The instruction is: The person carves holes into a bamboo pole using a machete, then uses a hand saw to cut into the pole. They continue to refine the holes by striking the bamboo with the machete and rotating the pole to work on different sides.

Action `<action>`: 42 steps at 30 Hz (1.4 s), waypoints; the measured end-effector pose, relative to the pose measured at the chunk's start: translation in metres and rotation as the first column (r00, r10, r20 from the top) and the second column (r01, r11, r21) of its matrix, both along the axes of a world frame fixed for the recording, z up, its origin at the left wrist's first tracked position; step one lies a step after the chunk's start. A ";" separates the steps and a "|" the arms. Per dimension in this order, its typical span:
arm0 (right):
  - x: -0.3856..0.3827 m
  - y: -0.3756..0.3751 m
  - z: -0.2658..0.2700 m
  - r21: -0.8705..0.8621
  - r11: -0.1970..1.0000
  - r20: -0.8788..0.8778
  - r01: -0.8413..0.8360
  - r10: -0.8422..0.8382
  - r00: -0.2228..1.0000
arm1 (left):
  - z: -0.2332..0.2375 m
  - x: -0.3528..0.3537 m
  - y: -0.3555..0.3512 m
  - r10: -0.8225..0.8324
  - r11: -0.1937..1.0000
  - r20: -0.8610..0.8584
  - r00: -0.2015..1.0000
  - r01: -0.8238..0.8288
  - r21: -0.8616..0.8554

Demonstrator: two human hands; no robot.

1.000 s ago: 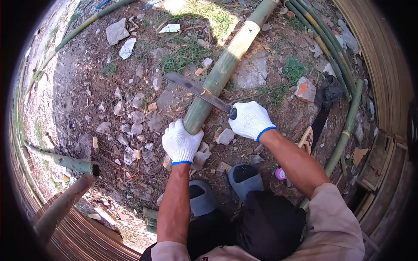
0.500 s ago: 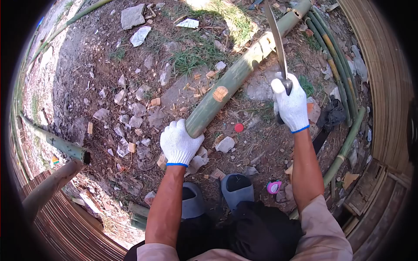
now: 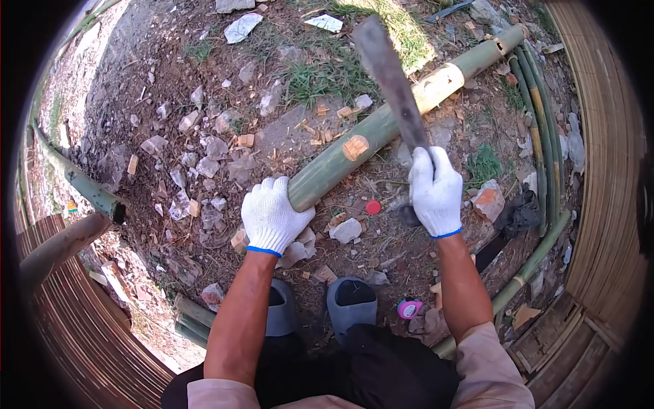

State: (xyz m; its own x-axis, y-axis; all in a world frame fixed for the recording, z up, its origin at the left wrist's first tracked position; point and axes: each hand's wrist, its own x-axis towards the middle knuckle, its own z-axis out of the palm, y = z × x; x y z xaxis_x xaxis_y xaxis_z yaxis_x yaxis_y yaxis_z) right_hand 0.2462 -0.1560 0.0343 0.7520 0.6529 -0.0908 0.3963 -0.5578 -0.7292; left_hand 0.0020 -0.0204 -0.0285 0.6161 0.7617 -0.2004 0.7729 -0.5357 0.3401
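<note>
A thick green bamboo pole [image 3: 328,172] lies slantwise from my left hand up to the far right, with a pale chipped patch on its near part. White-gloved, my left hand [image 3: 275,215] is wrapped around the pole's near end. My right hand [image 3: 434,189], also gloved, is closed on the handle of a machete [image 3: 396,85]. Its broad dark blade points up and to the left and overlaps the pole in this view, near a long pale section. Wood chips [image 3: 318,134] lie scattered beside the pole.
A red bottle cap [image 3: 373,207] and a pink tape measure [image 3: 409,309] rest on the stony ground near my sandals [image 3: 351,305]. Thinner bamboo poles [image 3: 538,129] lie at the right, beside a slatted bamboo panel [image 3: 603,136]. Another cut pole [image 3: 88,180] is at the left.
The machete has swung from nearly upright and edge-on to tilted left, its flat side showing. My right hand has moved left and slightly down; my left hand still grips the pole.
</note>
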 end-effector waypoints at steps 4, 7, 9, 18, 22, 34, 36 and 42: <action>-0.009 0.005 -0.002 0.363 0.902 -0.129 0.235 -0.201 0.971 | 0.002 0.001 -0.002 0.003 1.000 -0.018 1.000 -0.003 -0.026; -0.018 -0.004 -0.031 -0.279 0.926 0.190 -0.253 0.312 0.931 | 0.002 0.003 -0.001 -0.023 1.000 -0.023 0.999 0.023 0.018; -0.005 0.002 -0.019 -0.292 0.915 0.262 -0.278 0.356 0.897 | 0.002 0.001 0.002 -0.008 1.000 -0.031 0.999 0.009 0.024; -0.012 0.000 -0.024 -0.328 0.903 0.147 -0.279 0.340 0.929 | 0.001 0.002 0.001 -0.018 1.000 -0.063 0.998 0.019 0.009; -0.001 0.012 0.001 0.189 0.958 -0.131 0.216 -0.194 0.972 | 0.005 0.004 0.000 0.014 0.999 -0.101 0.995 -0.018 -0.031; -0.021 -0.011 -0.052 -0.317 0.923 0.174 -0.218 0.283 0.943 | 0.007 0.003 0.000 -0.002 0.999 -0.079 0.997 -0.001 -0.036; -0.011 0.003 -0.017 -0.410 0.872 0.152 -0.267 0.354 0.923 | 0.003 0.002 0.002 -0.020 1.000 -0.059 0.998 0.020 -0.002; -0.021 0.005 -0.030 -0.181 0.972 0.334 -0.152 0.206 0.920 | 0.007 0.000 0.001 -0.011 1.000 -0.055 0.998 0.009 -0.022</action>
State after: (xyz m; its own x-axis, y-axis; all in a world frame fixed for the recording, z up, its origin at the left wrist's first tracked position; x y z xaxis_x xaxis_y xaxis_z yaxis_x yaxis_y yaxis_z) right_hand 0.2251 -0.1515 0.0039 0.6256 0.7786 0.0490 0.7128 -0.5449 -0.4415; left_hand 0.0024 -0.0195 -0.0214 0.6113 0.7508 -0.2502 0.7854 -0.5365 0.3088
